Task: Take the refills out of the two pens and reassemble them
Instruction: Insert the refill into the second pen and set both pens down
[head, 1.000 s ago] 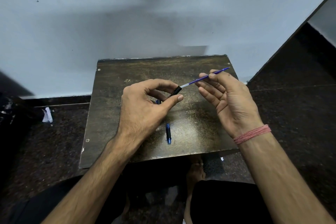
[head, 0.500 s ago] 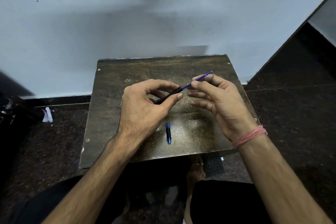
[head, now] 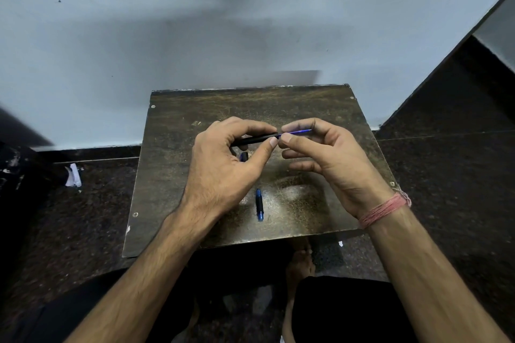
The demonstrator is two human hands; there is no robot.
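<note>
Head view: left hand [head: 223,172] pinches slim black plastic pen barrel [head: 255,139] betw thumb & forefinger; right hand [head: 331,159] pinches thin blue refill [head: 299,132], tip just at barrel mouth, prob. partly inside. Risk: off-axis push bends refill or it slips out. Short blue pen piece [head: 259,205] lies on worn dark board [head: 320,108] below both grips; could roll.

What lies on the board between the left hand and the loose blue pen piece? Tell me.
Nothing: in the head view, only bare board separates the left hand from the blue pen piece.
</note>
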